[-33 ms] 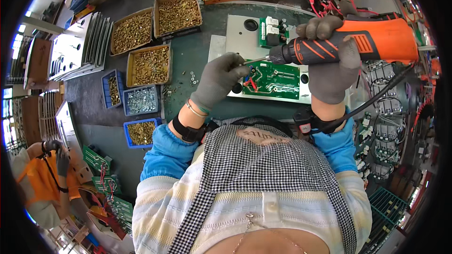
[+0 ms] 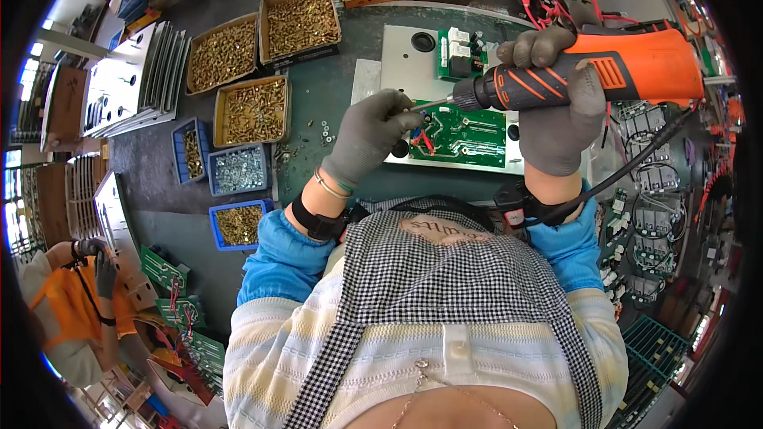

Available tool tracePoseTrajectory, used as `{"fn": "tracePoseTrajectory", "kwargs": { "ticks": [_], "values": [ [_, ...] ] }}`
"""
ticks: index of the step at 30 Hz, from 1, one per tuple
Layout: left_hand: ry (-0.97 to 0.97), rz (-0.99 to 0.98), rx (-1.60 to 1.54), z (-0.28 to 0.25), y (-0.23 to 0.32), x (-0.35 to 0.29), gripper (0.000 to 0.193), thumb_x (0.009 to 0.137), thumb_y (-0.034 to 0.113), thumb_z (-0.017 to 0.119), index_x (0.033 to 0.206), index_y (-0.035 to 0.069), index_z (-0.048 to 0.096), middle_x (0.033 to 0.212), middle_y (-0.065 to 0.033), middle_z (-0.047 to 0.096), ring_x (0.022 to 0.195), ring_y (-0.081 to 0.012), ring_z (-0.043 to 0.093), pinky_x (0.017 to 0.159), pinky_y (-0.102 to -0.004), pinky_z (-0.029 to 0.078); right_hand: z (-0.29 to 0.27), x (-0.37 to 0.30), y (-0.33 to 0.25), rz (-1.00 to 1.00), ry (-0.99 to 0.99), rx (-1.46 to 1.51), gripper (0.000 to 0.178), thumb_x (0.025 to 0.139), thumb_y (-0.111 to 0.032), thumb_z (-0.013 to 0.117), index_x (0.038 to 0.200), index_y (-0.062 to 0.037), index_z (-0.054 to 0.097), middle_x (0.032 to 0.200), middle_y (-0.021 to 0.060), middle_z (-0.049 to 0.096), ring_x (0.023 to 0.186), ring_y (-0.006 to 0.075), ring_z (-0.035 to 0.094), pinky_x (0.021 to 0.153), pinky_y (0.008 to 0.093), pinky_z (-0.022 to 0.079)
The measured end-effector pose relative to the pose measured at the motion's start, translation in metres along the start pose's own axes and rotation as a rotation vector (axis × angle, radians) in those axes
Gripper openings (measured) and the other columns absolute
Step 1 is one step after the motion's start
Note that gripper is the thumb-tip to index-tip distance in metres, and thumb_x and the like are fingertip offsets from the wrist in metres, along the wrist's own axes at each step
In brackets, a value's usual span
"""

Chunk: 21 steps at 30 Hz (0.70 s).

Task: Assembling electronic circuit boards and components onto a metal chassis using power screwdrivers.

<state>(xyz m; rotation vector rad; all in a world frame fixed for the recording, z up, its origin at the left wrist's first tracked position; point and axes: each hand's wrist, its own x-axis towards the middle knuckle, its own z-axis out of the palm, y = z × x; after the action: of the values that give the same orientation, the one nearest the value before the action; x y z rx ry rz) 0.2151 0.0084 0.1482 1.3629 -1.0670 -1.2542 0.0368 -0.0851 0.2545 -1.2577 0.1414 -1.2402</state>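
My right hand (image 2: 568, 103), in a grey glove, is wrapped round an orange and black electric screwdriver (image 2: 636, 67) held sideways, its bit pointing left. The thin metal bit (image 2: 433, 105) reaches the fingertips of my gloved left hand (image 2: 373, 131). Thumb and forefinger pinch together there, and whatever is between them is too small or hidden to make out. Beneath the tool lies a green circuit board (image 2: 469, 143) on a light metal plate (image 2: 401, 56). A smaller green board with white relays (image 2: 459, 52) sits farther up the plate.
Left of the plate stand cardboard trays of brass-coloured screws (image 2: 253, 111) and blue bins (image 2: 238, 169) of small hardware. Loose washers (image 2: 327, 133) lie nearby. A black cable (image 2: 636, 163) hangs from the tool on the right. Another person (image 2: 79, 294) sits at the lower left.
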Motion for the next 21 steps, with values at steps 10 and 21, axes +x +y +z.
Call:
{"fn": "tracePoseTrajectory", "kwargs": {
  "ticks": [10,21],
  "values": [
    [0.040,0.004,0.084,-0.002,0.011,-0.003,0.012,0.078,0.006,0.068,0.083,-0.003,0.063,0.063,-0.0048,0.060,0.050,-0.0083,0.056,0.044,-0.0204,0.043,0.004,-0.005,0.011,-0.024,0.082,0.089,0.050,0.086,-0.013,0.054,0.131,-0.0030,0.035,0.086,0.0105,0.057,0.081,0.0215,0.057,0.079,0.0430,0.049],
    [0.221,0.316,0.520,0.004,0.003,0.004,0.016,0.071,0.013,0.073,0.076,0.001,0.065,0.068,-0.0104,0.062,0.057,-0.0166,0.059,0.054,-0.0286,0.046,0.013,-0.005,0.012,-0.039,0.284,-0.024,0.046,0.085,-0.006,0.055,0.126,0.0018,0.036,0.081,0.0100,0.057,0.075,0.0199,0.059,0.076,0.0418,0.053]
  ]
}}
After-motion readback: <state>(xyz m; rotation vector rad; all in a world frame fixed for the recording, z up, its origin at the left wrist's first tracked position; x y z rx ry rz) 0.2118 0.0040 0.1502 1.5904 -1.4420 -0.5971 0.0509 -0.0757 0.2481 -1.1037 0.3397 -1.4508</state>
